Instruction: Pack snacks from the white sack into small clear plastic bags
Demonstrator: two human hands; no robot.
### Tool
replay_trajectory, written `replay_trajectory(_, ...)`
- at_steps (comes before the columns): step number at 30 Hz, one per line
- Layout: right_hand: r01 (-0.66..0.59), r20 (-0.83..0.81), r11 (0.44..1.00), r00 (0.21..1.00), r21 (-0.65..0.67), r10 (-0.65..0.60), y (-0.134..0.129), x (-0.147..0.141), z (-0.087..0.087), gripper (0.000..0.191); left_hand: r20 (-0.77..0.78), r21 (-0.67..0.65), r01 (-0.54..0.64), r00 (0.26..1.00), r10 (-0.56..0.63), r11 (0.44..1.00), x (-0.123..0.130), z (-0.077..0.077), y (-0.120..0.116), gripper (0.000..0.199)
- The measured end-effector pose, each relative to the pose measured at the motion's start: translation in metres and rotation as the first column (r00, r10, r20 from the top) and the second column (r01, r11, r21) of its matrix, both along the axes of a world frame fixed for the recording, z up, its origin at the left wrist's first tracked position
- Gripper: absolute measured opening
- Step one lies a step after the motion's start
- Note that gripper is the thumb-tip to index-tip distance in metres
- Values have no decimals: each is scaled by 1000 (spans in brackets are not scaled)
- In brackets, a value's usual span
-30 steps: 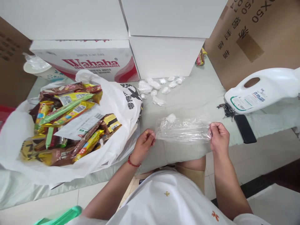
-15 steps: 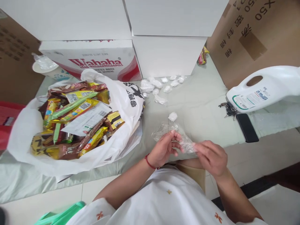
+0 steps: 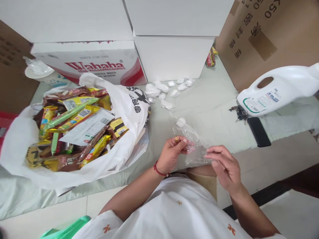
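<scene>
A crumpled clear plastic bag spreads between my two hands, above the near edge of the cloth-covered surface. My left hand is closed, with thumb and index finger pinching the bag's left side; a ring and a red bracelet show on it. At the bag's right edge, my right hand has its fingers stretched out and the thumb apart, fingertips against the film. Just beyond the bag lies a small white wad, partly behind the film. Several similar white plastic-like wads lie farther back, near the boxes.
On the left stands a white shopping bag full of wrapped snacks. White boxes and a Wahaha carton line the back. At right are a white detergent bottle, keys, a black phone and a cardboard box.
The clear plastic bag is spread wider between my hands. My right hand's fingers have loosened and come apart. The view has shifted slightly, so the surroundings appear farther left.
</scene>
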State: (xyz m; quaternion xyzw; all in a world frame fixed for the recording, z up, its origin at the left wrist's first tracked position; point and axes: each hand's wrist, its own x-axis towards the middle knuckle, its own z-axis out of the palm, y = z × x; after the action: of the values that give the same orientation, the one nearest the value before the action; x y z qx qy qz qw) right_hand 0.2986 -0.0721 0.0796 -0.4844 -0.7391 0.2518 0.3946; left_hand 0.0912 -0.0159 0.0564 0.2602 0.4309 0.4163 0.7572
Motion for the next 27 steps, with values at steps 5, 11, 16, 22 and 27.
replay_trajectory(5,144,16,989,989,20,-144,6,-30,0,13,-48,54,-42,998,44,998,5,-6,-4,42)
replay_trajectory(11,198,-73,950,972,-242,-221,19,-48,-14,9,101,-16,-37,994,38,999,7,-7,-8,36)
replay_trajectory(16,163,-183,915,952,-370,-244,26,-44,-19,13,152,-49,-11,988,19,999,8,-10,-11,33)
replay_trajectory(22,225,-105,917,956,-329,-273,29,-47,-19,16,-47,133,29,999,-22,991,11,-16,-14,32)
replay_trajectory(27,211,-206,869,921,-448,-330,32,-45,-22,22,-4,-16,-39,999,39,999,4,-19,-13,35)
